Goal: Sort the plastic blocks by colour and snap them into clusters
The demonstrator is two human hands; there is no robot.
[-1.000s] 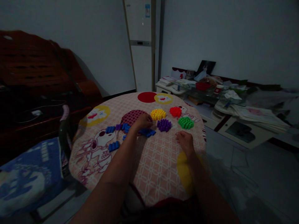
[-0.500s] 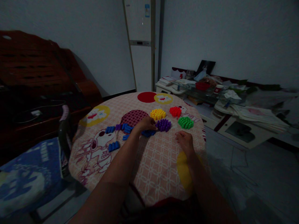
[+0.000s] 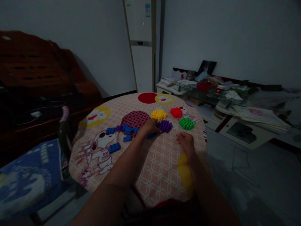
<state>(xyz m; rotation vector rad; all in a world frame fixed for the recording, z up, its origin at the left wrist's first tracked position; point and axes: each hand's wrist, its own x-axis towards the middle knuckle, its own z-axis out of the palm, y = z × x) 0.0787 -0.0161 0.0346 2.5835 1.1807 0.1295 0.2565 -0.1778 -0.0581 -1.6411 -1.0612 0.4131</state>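
My left hand [image 3: 151, 126] has its fingers bent together at the left edge of a purple cluster of small upright plastic pieces [image 3: 165, 126]. Whatever lies between those fingertips is hidden. Dark blue pieces [image 3: 150, 135] show just below that hand. My right hand [image 3: 185, 140] rests on the tablecloth with curled fingers, below a green cluster [image 3: 187, 123], and nothing shows in it. Farther back stand a yellow cluster [image 3: 159, 115] and a red cluster [image 3: 176, 112]. To the left lie several blue pieces [image 3: 114, 147] in short rows and a small purple row [image 3: 119, 128].
A patterned cloth [image 3: 160, 169] covers the round table. On the left are a chair with a blue cover [image 3: 35, 175] and a wooden bench [image 3: 30, 69]. A cluttered glass-topped cabinet [image 3: 211, 97] stands at the right, and a tall white air conditioner [image 3: 142, 62] in the corner.
My left hand has shifted slightly right against the purple cluster, uncovering a blue piece to its left. My right hand has stayed in place.
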